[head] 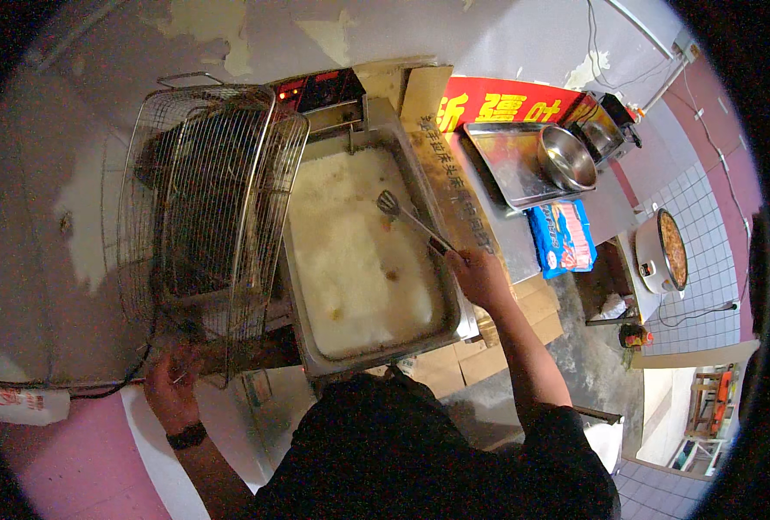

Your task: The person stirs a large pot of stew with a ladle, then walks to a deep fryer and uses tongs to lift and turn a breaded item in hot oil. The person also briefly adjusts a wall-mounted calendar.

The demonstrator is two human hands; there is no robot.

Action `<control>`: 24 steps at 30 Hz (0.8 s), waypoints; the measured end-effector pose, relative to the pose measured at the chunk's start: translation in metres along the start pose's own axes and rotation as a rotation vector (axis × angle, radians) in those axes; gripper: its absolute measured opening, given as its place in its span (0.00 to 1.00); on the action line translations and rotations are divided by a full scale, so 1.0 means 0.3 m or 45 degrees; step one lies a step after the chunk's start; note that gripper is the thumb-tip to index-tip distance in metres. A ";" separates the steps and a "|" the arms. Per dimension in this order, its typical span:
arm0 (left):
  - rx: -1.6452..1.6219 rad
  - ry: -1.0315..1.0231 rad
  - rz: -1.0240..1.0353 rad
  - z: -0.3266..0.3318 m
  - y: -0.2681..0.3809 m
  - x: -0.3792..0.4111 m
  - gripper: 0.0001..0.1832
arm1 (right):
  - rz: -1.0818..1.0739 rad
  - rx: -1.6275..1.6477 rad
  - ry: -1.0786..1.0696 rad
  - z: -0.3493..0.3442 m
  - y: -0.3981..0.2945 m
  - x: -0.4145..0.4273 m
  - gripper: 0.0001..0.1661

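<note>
My right hand (479, 276) grips the handle of a slotted metal turner (390, 203). Its dark slotted head is over the foam in a deep stainless-steel fryer (458, 312). Pale froth (339, 240) covers most of the liquid, with a few brown specks in it. My left hand (172, 383) is left of the fryer, below two wire fry baskets (222, 195) that stand or lean there. A thin pale streak shows at its fingers; the dim, grainy picture hides whether it holds anything. A dark watch (186, 435) is on that wrist.
A control box (323, 91) with lit red lamps sits at the fryer's back. Cardboard (453, 175) lines its right side. Beyond are a metal tray (502, 162) with a steel bowl (567, 159), a blue packet (560, 237) and a filled white cooker (658, 253). A black cable (131, 377) runs near my left hand.
</note>
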State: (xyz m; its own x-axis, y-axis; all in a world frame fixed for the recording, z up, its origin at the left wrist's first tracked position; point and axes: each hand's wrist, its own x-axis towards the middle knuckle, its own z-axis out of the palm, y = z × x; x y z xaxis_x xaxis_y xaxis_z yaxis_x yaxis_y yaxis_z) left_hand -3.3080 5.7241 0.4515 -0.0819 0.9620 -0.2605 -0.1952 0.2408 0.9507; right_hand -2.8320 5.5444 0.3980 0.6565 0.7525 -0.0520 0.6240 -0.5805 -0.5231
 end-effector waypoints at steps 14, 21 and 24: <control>0.094 0.078 0.064 -0.018 0.027 -0.059 0.10 | 0.328 0.522 -0.181 0.264 -0.054 0.428 0.29; -0.110 0.075 0.020 -0.068 0.006 -0.065 0.09 | 0.285 0.586 -0.105 0.201 -0.053 0.316 0.24; -0.128 0.073 0.061 -0.070 -0.004 -0.062 0.08 | 0.181 0.596 -0.033 0.189 0.028 0.283 0.24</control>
State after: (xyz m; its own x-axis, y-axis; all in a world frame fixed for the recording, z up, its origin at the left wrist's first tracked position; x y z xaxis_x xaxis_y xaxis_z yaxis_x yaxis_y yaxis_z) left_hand -3.3267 5.7033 0.4516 -0.1485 0.9625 -0.2269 -0.2867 0.1777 0.9414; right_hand -2.7952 5.6209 0.3408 0.7069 0.6869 -0.1691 0.2674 -0.4808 -0.8351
